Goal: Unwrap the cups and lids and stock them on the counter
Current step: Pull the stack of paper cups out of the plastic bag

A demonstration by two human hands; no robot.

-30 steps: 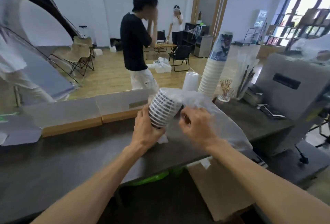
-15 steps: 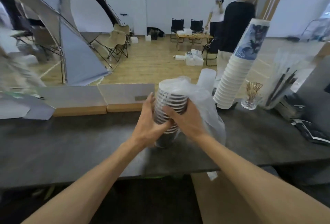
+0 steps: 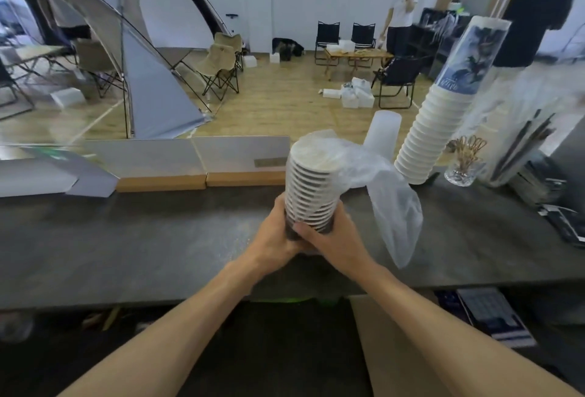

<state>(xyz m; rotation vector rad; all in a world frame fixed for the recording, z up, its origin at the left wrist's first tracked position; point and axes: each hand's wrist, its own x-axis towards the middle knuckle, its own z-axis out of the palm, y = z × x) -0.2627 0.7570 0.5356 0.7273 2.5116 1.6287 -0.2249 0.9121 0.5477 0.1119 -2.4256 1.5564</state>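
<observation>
A short stack of white-rimmed cups (image 3: 311, 187) stands upright on the dark counter (image 3: 158, 238). My left hand (image 3: 275, 236) and my right hand (image 3: 332, 241) both clasp its dark base from either side. Its clear plastic wrapper (image 3: 389, 200) is peeled off the stack and hangs down to the right, still draped over the top rim. A tall leaning stack of white paper cups (image 3: 443, 111) with a blue printed top cup stands at the back right. A frosted stack of clear cups or lids (image 3: 381, 133) stands behind the wrapper.
A glass of wooden stirrers (image 3: 465, 162) and a holder of straws (image 3: 519, 146) sit at the right, with dark booklets (image 3: 563, 222) beyond. Cardboard boxes (image 3: 202, 159) line the counter's far edge. Two people stand in the room behind.
The stack went from tilted on its side to upright on the counter. My hands slid down to its base, and the wrapper slipped off to the right. The view swung left.
</observation>
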